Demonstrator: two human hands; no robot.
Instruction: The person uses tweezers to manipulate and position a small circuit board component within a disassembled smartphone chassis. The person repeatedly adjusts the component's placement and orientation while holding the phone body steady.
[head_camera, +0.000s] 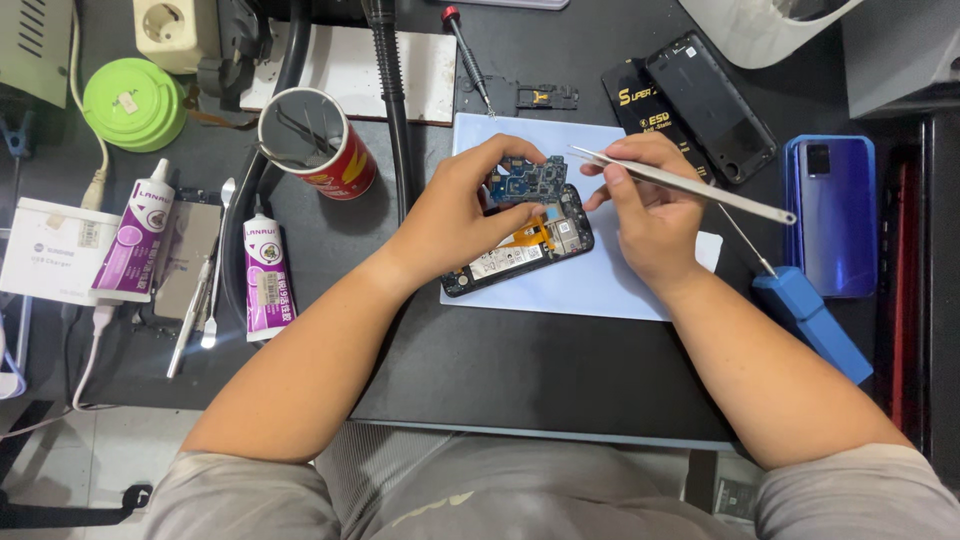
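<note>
Both forearms come in from the near edge of the dark work mat and meet over the pale blue sheet.

Left hand: fingers curled, thumb and fingertips pinching the blue circuit board by its left edge, board tilted up off the phone. Right hand: closed around metal tweezers, tips aimed left toward the board's right edge, tail sticking out to the right past the hand.

Opened phone lies on the sheet right under both hands, long axis slanting from near-left to far-right. Orange flex shows mid-body, just below the lifted board. Board sits over the phone's far end, between the two hands; left hand is on it, tweezer tips just beside it. Can't tell if the tips touch.

Further out: blue block right of the sheet, blue phone back beyond it, black phone frame far right. Left side: two purple glue tubes, red cup with tools, green round tin at the back. Screwdriver lies past the sheet's far edge.
</note>
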